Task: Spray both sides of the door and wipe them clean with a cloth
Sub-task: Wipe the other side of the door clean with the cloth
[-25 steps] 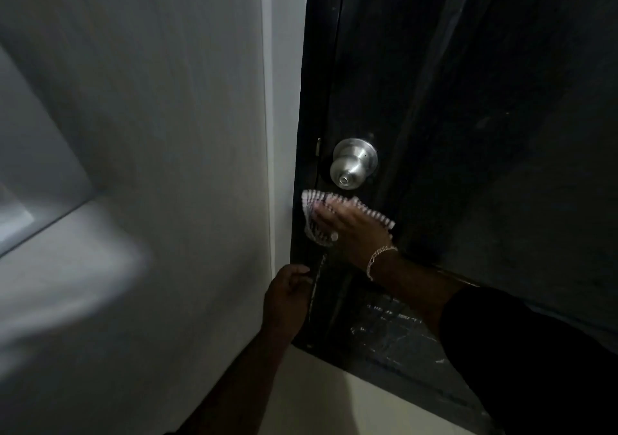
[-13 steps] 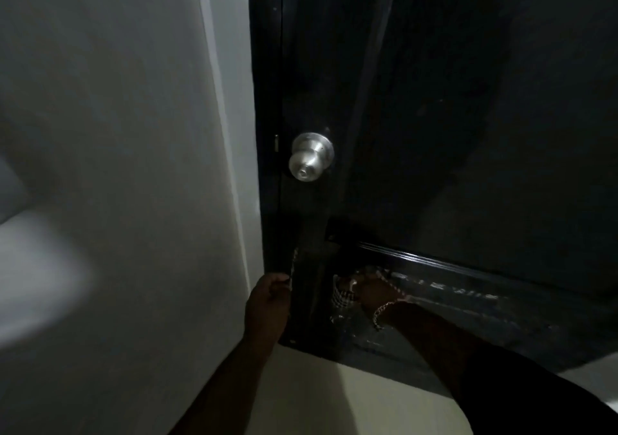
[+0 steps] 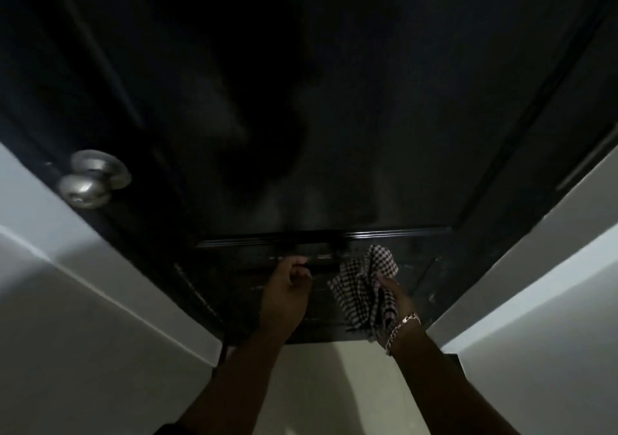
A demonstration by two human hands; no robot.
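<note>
The tall black panelled door (image 3: 334,116) filled most of my view, dim and glossy, with pale grey-white walls (image 3: 83,300) running down both sides and a cream floor (image 3: 334,384) below its bottom edge. A raised horizontal moulding (image 3: 317,234) crossed the door's lower part, and the recessed panel under it carried faint pale streaks. At the door's left edge sat the round brushed-metal doorknob (image 3: 92,180).

Both hands worked low on the door, near its bottom edge. My left hand (image 3: 289,287) was in front of that lower panel with its fingers curled in; the light was too poor for me to tell whether they gripped anything. Just beside it, my right hand (image 3: 391,292) had its fingers closed around the black-and-white checked cloth (image 3: 363,284), which bunched upward against the panel just under the moulding and hung down past the wrist. A metal chain bracelet (image 3: 403,329) circled that wrist.
</note>
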